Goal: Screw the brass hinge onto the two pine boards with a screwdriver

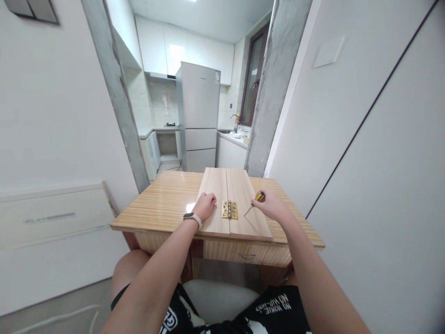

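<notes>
Two pale wooden boards (212, 222) lie side by side, their long edges meeting along a seam. Across that seam sits a brass hinge (230, 209), opened flat with one leaf on each board. My right hand (273, 204) grips a screwdriver (258, 197) by its yellow and black handle. Its thin shaft slants down to the left, the tip close to the right board and right of the hinge. Resting on the left board, left of the hinge, my left hand (206, 205) has its fingers curled closed. Whatever they may pinch is too small to make out.
Under the boards stands a glossy wood-grain table (163, 199) with a front drawer (246, 253) facing my lap. A silver fridge (201, 102) and a sink counter (232, 137) are beyond it. White walls rise on both sides.
</notes>
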`<action>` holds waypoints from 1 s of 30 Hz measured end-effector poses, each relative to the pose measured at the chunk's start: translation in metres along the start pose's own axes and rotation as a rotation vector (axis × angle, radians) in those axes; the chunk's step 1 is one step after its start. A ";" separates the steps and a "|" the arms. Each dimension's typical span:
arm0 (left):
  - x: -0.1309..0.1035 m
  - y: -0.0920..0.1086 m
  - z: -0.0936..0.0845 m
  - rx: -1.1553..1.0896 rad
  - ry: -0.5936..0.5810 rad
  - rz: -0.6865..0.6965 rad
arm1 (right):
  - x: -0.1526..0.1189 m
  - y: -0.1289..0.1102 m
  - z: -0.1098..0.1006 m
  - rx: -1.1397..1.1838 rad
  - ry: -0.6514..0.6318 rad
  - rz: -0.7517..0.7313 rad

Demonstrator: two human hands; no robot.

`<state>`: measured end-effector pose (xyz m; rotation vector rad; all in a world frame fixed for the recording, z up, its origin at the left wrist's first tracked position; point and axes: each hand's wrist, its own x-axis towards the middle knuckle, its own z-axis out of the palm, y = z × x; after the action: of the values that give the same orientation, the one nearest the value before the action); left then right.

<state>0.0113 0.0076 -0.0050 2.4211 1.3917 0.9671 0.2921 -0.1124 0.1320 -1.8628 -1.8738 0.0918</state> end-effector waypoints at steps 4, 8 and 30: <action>-0.001 0.004 -0.001 0.032 -0.051 0.019 | -0.004 0.001 0.001 -0.002 0.006 0.001; 0.001 0.008 -0.005 0.031 -0.040 0.019 | -0.009 0.001 0.001 0.002 0.010 0.007; -0.005 -0.008 -0.062 0.021 -0.478 0.052 | -0.016 0.002 0.004 0.046 -0.001 0.000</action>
<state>-0.0351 -0.0016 0.0371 2.4878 1.1720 0.3405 0.2909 -0.1265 0.1228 -1.8322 -1.8570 0.1345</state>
